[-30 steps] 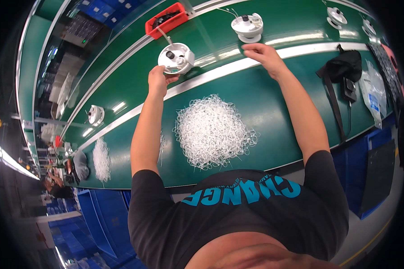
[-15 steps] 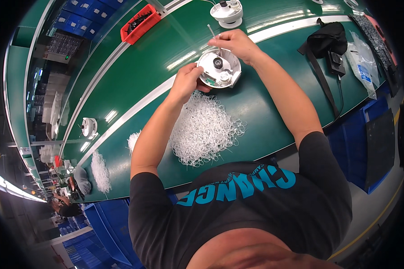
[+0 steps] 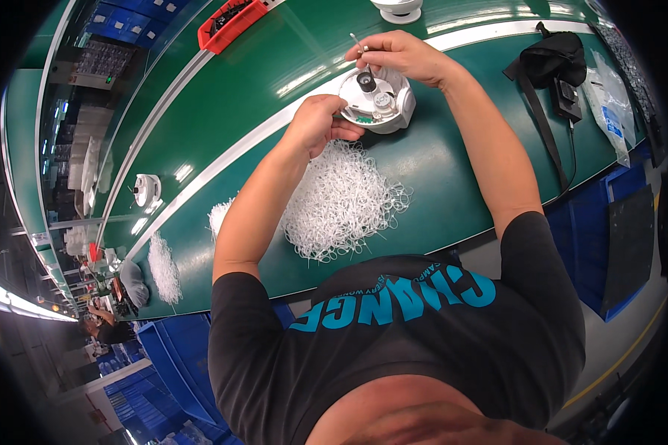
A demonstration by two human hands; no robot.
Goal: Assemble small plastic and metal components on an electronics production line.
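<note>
My left hand [image 3: 321, 127] grips the near left rim of a round white camera-like housing [image 3: 358, 105], thumb on top and fingers below. The housing is tilted with its inner side up. A short black lens barrel [image 3: 366, 81] stands near its middle, beside a round white part [image 3: 383, 101] and a bit of green board. Above the far edge my right hand [image 3: 408, 58] is closed in a pinch on a thin pale strand [image 3: 355, 39], its upper end sticking out past the fingers. Where its lower end goes is hidden. A pile of looped white ties or wires [image 3: 341, 204] lies just nearer me.
Another white housing [image 3: 399, 10] stands beyond my hands, a further one [image 3: 147, 190] at far left. A red bin [image 3: 231, 24] sits at the back. A black strapped bag [image 3: 557, 61] and clear plastic bag [image 3: 608, 104] lie right. Blue crates [image 3: 182, 363] stand below the table.
The housing has shifted slightly right and tilted, showing more of its right side. My left fingers are spread further beneath it. The whole scene has shifted a little with my head.
</note>
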